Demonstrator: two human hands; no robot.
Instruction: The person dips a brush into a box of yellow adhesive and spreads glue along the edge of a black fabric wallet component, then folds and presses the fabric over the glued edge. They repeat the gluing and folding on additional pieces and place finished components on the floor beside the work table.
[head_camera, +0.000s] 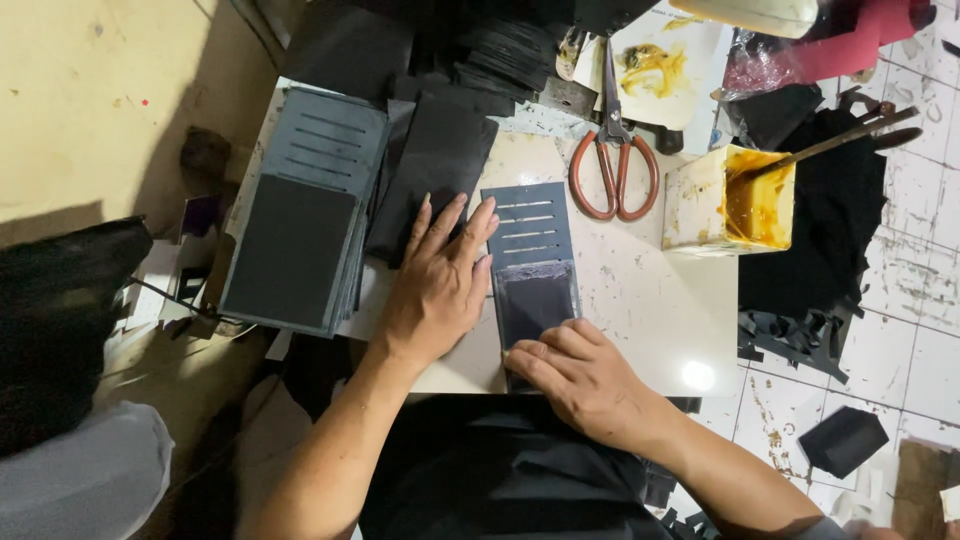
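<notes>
Pressing flat, both hands (440, 285) (580, 375) hold nothing; fingers (470, 232) spread on slotted panel (530, 265).

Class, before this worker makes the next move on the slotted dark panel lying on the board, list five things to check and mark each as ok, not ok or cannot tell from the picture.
1. Left hand lies flat with its fingertips on the edge of the slotted panel, steadying it: ok.
2. Right hand presses the panel's lower end: ok.
3. Panel lies flat on the white board: ok.
4. Scissors lie apart from both hands: ok.
5. Glue tub stands upright, stick inside: ok.
6. Glue coat on the panel's lower half even and still wet: cannot tell.
</notes>
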